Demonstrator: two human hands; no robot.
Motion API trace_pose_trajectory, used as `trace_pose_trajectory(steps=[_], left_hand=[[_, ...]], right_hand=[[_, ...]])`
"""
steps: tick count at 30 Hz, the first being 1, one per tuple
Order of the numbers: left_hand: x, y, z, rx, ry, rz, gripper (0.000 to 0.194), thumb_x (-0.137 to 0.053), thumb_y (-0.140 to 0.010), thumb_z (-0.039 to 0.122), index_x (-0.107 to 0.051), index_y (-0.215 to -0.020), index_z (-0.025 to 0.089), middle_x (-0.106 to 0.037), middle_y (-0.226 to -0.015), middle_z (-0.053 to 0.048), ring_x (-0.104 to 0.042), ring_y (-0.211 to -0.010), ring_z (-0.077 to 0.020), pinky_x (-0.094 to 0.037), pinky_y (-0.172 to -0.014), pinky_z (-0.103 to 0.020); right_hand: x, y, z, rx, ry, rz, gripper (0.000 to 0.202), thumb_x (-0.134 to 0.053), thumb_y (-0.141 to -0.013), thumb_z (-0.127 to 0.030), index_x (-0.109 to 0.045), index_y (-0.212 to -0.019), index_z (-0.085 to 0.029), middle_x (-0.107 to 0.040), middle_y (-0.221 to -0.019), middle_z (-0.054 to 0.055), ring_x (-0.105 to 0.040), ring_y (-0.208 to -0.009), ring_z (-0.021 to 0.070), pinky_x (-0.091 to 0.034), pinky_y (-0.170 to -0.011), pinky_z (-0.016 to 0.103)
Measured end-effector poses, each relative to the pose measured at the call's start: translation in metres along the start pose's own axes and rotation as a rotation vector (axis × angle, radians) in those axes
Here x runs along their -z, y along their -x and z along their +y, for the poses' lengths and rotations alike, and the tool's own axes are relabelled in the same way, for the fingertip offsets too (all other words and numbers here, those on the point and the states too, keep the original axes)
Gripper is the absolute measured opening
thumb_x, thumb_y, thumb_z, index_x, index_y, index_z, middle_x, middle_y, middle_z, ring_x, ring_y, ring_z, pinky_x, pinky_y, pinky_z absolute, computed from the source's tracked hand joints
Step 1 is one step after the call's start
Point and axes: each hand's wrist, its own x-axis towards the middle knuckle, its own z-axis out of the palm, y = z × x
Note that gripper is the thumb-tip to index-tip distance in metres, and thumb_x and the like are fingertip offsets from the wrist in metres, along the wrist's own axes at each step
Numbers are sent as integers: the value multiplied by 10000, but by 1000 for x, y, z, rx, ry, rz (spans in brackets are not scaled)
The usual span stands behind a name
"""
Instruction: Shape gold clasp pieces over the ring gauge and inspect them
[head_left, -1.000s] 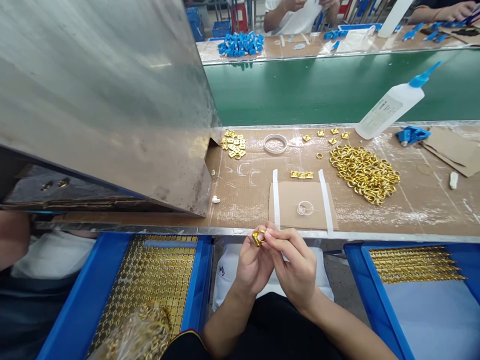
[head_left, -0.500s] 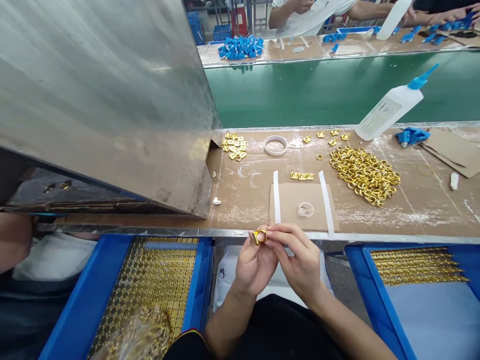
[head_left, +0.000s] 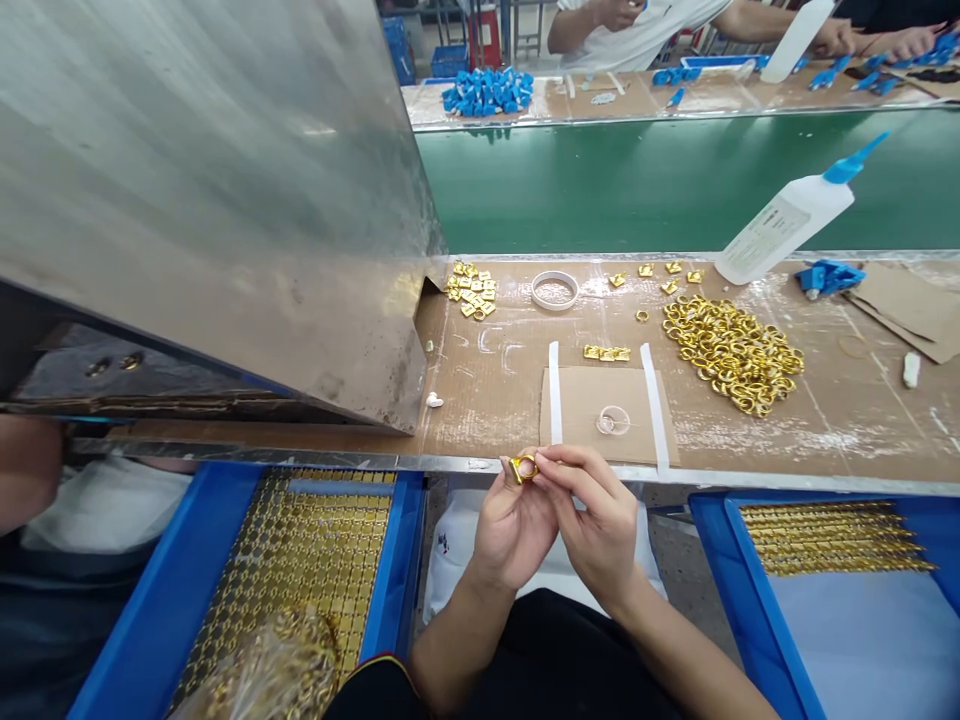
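A gold ring (head_left: 529,467) is held over the front edge of the bench, pinched at both sides by bare fingertips. Its flat-faced side is gripped by the left hand (head_left: 512,530), with thumb and finger closed onto it; the opposite side of the band is nipped between the thumb and fingers of the right hand (head_left: 594,520). No wide gap is left in either grip. The hole of the band can be seen between the two hands.

By its look, the piece is judged light, stiff and fairly slick, hardly fragile, though its bright finish may be easily marked. It is best taken by the edges of the flat face or by the outer band, with light pressure, since a small polished curve could be spun or slipped from the fingertips.

Just beyond the hands, a cardboard mat (head_left: 574,410) is crossed by white tape, and a clear plastic circle (head_left: 627,420) is set on it. Behind the mat, a short row of gold pieces (head_left: 607,353) is lined up. Farther to the right, a heap of gold rings (head_left: 731,350) is piled near a white bottle (head_left: 784,230).
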Motion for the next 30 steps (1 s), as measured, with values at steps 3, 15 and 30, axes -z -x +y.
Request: trace_pose_trajectory(steps=[3,15,30], left_hand=[[4,-1,3,51,28,-55,370,-562,-973,69,-640,-621,153,-629,-669,5,-646,-655,-70,-551,-671,-135],[11,2,8,116,27,-359,260,-915,-677,139,-654,-668,139,-592,-732,14,-623,-700,-63,-553,-714,-110],[13,-1,4,48,-22,-95,250,-643,-942,154,-629,-693,162,-590,-762,-1,-634,-711,-93,-563,-736,-172]], right_hand=[[-1,1,0,8,-14,-2,266,-650,-932,-61,-766,-1085,-246,-753,-1003,66,-752,-905,187,-654,-792,299],[-2,8,-2,78,13,-10,276,-643,-941,-49,-742,-1123,-233,-720,-973,73,-749,-902,177,-650,-753,264],[-11,9,4,102,34,-11,265,-591,-964,-66,-738,-1107,-234,-708,-891,63,-756,-857,179,-649,-720,256]])
